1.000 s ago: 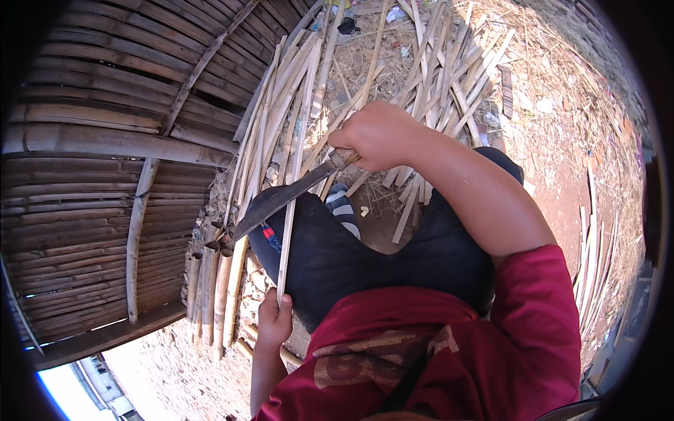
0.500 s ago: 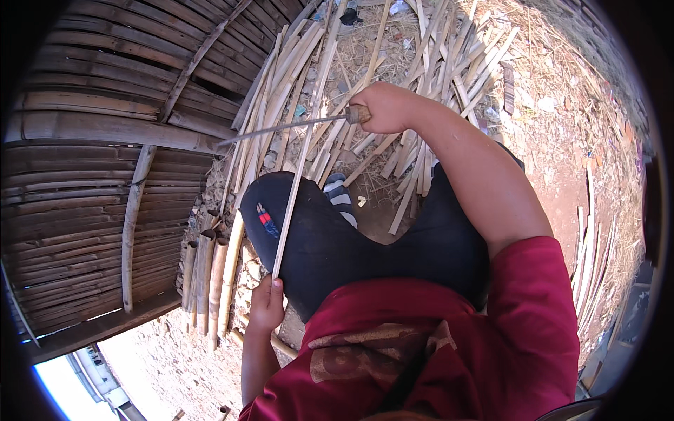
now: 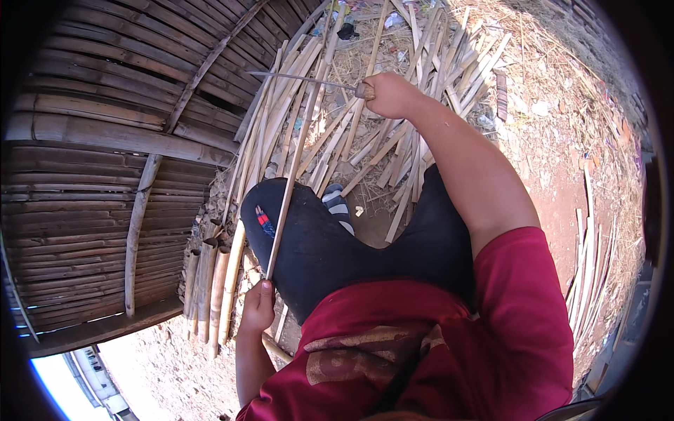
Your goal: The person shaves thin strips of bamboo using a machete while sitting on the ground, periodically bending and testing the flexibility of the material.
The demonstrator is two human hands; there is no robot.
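Observation:
My left hand (image 3: 258, 307) is closed on the near end of a long, thin bamboo strip (image 3: 283, 214). The strip slants up across my left thigh and runs out over the pile beyond my knee. My right hand (image 3: 390, 95) grips the wooden handle (image 3: 364, 91) of a long-bladed knife. Its narrow blade (image 3: 298, 77) points left and crosses above the far part of the strip; whether it touches the strip I cannot tell.
Split bamboo strips (image 3: 456, 59) lie heaped ahead on the straw-littered ground. A slatted bamboo wall (image 3: 77, 193) stands at the left, with cut bamboo poles (image 3: 205, 277) beside it. More strips (image 3: 587, 259) lie far right. A striped shoe (image 3: 338, 205) shows between my knees.
My right hand and the knife have moved farther from me and slightly right along the strip. My left hand has shifted a little left and still grips the strip.

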